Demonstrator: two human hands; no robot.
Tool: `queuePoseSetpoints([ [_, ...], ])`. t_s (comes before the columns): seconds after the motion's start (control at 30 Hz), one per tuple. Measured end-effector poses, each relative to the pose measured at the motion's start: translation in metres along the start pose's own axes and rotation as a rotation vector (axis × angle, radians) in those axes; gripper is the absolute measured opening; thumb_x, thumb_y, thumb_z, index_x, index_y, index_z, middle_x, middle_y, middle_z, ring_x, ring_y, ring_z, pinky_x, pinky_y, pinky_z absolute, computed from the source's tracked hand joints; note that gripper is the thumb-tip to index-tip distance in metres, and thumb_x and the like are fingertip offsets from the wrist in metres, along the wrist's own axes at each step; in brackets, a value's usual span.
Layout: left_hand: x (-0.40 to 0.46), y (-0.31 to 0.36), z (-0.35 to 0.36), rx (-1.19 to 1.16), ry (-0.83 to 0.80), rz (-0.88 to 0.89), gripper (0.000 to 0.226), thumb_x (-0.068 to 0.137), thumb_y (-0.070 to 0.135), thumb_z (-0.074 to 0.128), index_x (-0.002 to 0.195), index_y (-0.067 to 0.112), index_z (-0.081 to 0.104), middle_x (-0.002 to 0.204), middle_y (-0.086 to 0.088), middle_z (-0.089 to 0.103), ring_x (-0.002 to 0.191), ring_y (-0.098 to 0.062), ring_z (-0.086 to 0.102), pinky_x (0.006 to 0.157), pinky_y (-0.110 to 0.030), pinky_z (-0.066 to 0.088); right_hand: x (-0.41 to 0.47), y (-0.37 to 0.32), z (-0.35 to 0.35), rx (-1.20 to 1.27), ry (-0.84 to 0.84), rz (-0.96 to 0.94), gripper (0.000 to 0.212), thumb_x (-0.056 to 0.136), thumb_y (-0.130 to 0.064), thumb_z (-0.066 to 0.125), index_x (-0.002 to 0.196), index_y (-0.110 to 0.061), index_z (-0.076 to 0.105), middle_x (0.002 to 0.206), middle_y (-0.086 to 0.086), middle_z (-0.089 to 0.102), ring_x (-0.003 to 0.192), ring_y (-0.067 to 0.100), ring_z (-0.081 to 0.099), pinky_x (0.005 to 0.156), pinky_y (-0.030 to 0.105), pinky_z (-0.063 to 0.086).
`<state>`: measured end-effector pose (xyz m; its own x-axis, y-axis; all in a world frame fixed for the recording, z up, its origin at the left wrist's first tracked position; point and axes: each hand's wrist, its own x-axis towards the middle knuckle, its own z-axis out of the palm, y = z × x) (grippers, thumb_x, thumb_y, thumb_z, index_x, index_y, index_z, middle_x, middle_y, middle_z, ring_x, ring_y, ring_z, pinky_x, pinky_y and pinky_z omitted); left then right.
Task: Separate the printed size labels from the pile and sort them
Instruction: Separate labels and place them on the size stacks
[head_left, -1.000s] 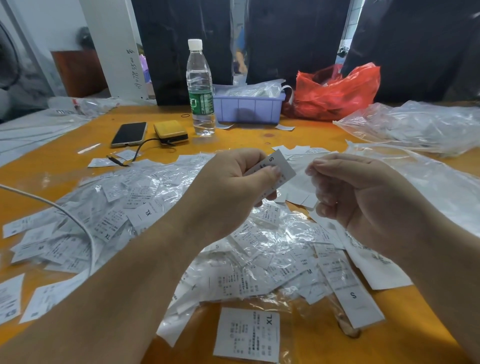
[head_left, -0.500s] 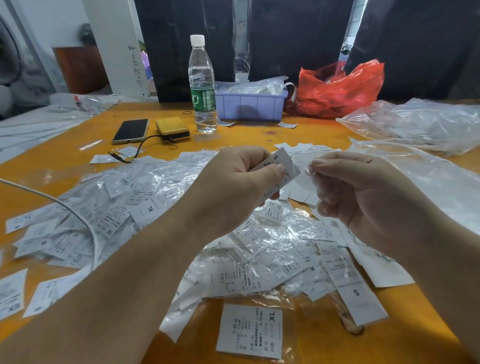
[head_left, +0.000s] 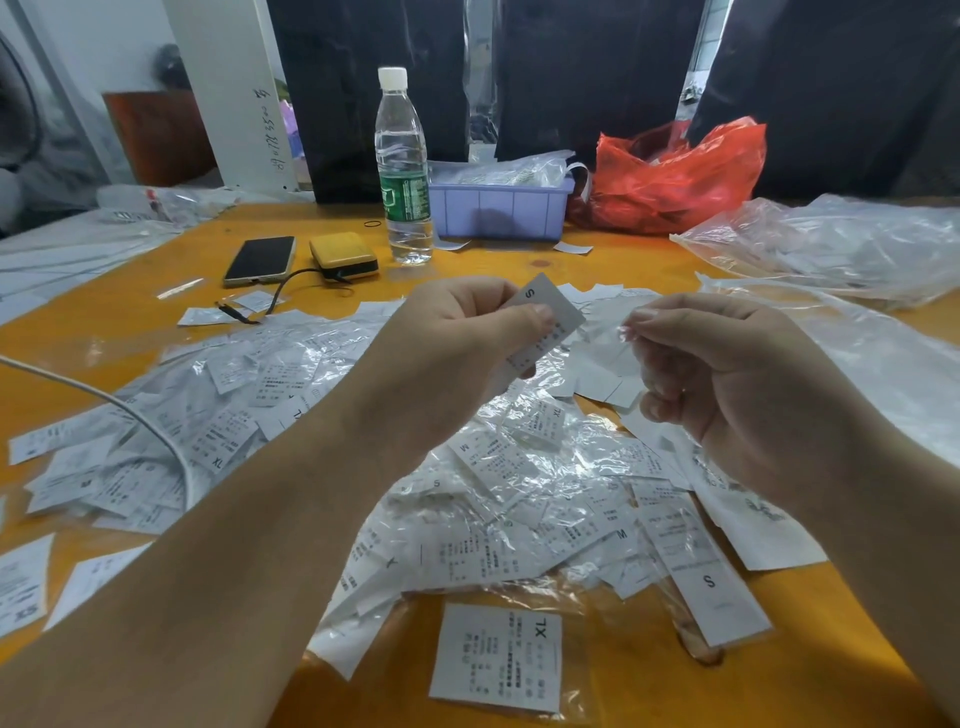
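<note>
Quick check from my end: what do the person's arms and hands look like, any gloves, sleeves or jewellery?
Both arms are bare up to the frame edge, no sleeves showing. The left hand and right hand wear no gloves, and no rings, watch or bracelets show. The visible fingernails are short and unpainted.

Garment packing workshop: orange worktable (head_left: 571, 265) strewn with size labels (head_left: 498, 657), plastic bags (head_left: 831, 244), parts bin (head_left: 501, 210)
</note>
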<state>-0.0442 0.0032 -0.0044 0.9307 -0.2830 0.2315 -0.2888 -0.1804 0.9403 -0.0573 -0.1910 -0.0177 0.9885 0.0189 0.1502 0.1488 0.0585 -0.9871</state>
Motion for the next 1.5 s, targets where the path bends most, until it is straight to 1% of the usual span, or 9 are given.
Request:
queuePoseSetpoints([
  [0.3,-0.0005,-0.0040,0.0037,0.083,-0.033,-0.030,0.017,0.094,0.020,0.061,0.086,0.013,0.075,0.064,0.009,0.062,0.055,0.001,0.053,0.052,-0.010,0.040,0.0002,0.0026,0.0019,-0.029,-0.046,-0.016,0.027,0.090,-0.010,0.060,0.066,-0.015,0.071,0.056,0.001,0.048,0.048,0.011,0.041,0.047,0.024,0.040],
  [0.5,-0.0003,-0.0044,0.0038,0.060,-0.049,-0.077,0.017,0.093,0.019,0.063,0.081,0.014,0.074,0.064,0.008,0.063,0.055,-0.001,0.055,0.050,-0.011,0.041,-0.0008,0.0028,0.0028,-0.043,-0.043,-0.023,0.026,0.089,-0.010,0.060,0.066,-0.016,0.071,0.056,0.001,0.046,0.049,0.011,0.040,0.048,0.024,0.040],
  [0.73,-0.0024,-0.0004,0.0056,0.019,-0.171,-0.123,0.017,0.093,0.013,0.060,0.079,0.014,0.071,0.054,0.015,0.061,0.050,0.002,0.055,0.047,-0.007,0.039,-0.0023,0.0029,0.0057,-0.046,-0.029,-0.020,0.016,0.085,-0.009,0.063,0.070,-0.011,0.067,0.055,0.001,0.046,0.048,0.011,0.040,0.048,0.025,0.039],
  [0.87,-0.0030,0.0008,0.0065,0.031,-0.236,-0.166,0.017,0.092,0.016,0.062,0.079,0.013,0.071,0.058,0.011,0.061,0.053,-0.003,0.054,0.048,-0.013,0.039,-0.0033,0.0040,0.0065,-0.061,-0.047,-0.020,0.017,0.084,-0.011,0.064,0.067,-0.013,0.066,0.054,0.000,0.045,0.049,0.011,0.040,0.049,0.025,0.040],
  [0.97,-0.0046,0.0012,0.0073,-0.009,-0.291,-0.182,0.017,0.092,0.012,0.060,0.079,0.010,0.069,0.057,0.009,0.060,0.051,-0.002,0.054,0.047,-0.012,0.039,-0.0032,0.0046,0.0067,-0.054,-0.081,-0.015,0.015,0.082,-0.013,0.065,0.066,-0.013,0.065,0.054,0.001,0.044,0.049,0.011,0.039,0.049,0.026,0.039],
  [1.2,-0.0033,-0.0019,0.0070,-0.015,-0.314,-0.166,0.015,0.093,0.012,0.060,0.084,0.004,0.068,0.058,0.010,0.060,0.051,-0.001,0.054,0.047,-0.010,0.040,-0.0051,0.0049,0.0076,-0.093,-0.159,-0.013,0.009,0.072,-0.020,0.067,0.069,-0.011,0.068,0.057,0.005,0.044,0.049,0.009,0.041,0.047,0.023,0.041],
  [1.27,-0.0031,-0.0031,0.0073,0.006,-0.298,-0.147,0.015,0.093,0.015,0.061,0.086,0.003,0.068,0.059,0.010,0.059,0.053,0.000,0.053,0.050,-0.010,0.041,-0.0051,0.0049,0.0075,-0.101,-0.174,-0.017,0.010,0.075,-0.017,0.067,0.073,-0.007,0.068,0.060,0.008,0.044,0.049,0.009,0.041,0.047,0.023,0.041],
  [1.37,-0.0028,-0.0047,0.0060,0.075,-0.269,-0.136,0.020,0.087,0.028,0.067,0.084,0.008,0.070,0.067,0.004,0.057,0.061,-0.008,0.049,0.055,-0.018,0.039,-0.0054,0.0043,0.0074,-0.108,-0.175,-0.019,0.016,0.071,-0.020,0.068,0.075,-0.004,0.068,0.058,0.007,0.045,0.049,0.010,0.041,0.047,0.023,0.041],
  [1.5,-0.0014,-0.0040,0.0025,0.092,-0.276,-0.171,0.022,0.081,0.036,0.068,0.086,0.015,0.069,0.066,0.004,0.063,0.057,-0.010,0.053,0.050,-0.022,0.040,-0.0044,0.0008,0.0049,-0.082,-0.120,-0.028,0.012,0.069,-0.022,0.068,0.070,-0.009,0.070,0.053,0.002,0.045,0.049,0.010,0.040,0.047,0.022,0.041],
])
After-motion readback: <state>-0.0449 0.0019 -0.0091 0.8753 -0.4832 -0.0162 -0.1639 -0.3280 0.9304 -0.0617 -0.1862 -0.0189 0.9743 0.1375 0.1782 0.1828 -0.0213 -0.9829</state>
